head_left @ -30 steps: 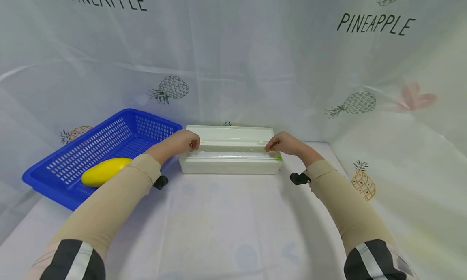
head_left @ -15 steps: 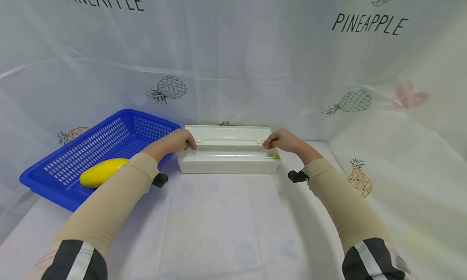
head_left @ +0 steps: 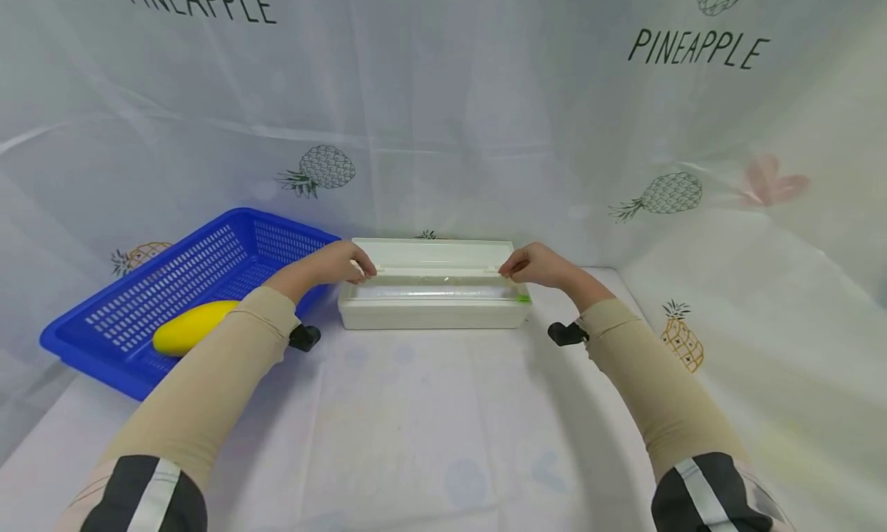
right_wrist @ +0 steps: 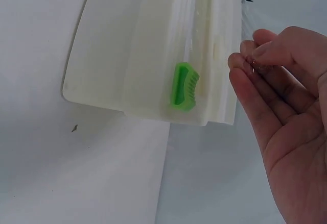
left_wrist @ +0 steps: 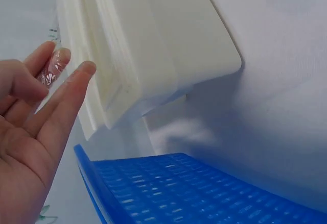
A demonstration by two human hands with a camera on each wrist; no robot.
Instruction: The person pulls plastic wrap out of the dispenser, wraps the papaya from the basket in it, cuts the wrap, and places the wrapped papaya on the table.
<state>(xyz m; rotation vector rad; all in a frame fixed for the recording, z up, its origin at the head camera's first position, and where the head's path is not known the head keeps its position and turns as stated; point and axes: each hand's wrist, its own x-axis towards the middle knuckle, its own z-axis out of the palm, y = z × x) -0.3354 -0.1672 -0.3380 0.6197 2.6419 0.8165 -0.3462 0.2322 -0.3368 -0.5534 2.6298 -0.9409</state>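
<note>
A white cling film dispenser [head_left: 433, 316] stands at the back of the table, its lid [head_left: 436, 252] raised. Clear cling film [head_left: 436, 292] shows across its opening. At the left end, my left hand [head_left: 329, 262] pinches the film, which glints between thumb and fingers in the left wrist view. My right hand [head_left: 539, 267] pinches film at the other end with thumb and fingertips; the film itself is hardly visible in the right wrist view. A green slide cutter [right_wrist: 184, 86] sits on the dispenser's right end, near the right hand.
Left of the dispenser stands a blue plastic basket [head_left: 90, 328] with a yellow oblong object [head_left: 194, 328] in it, partly hidden by the left sleeve. A white cloth printed with pineapples [head_left: 443, 170] hangs right behind the dispenser.
Both hands have risen slightly, still pinching at the two ends of the dispenser. The left fingers have shifted a little. The dispenser and basket look unmoved, apart from a small camera shift.
</note>
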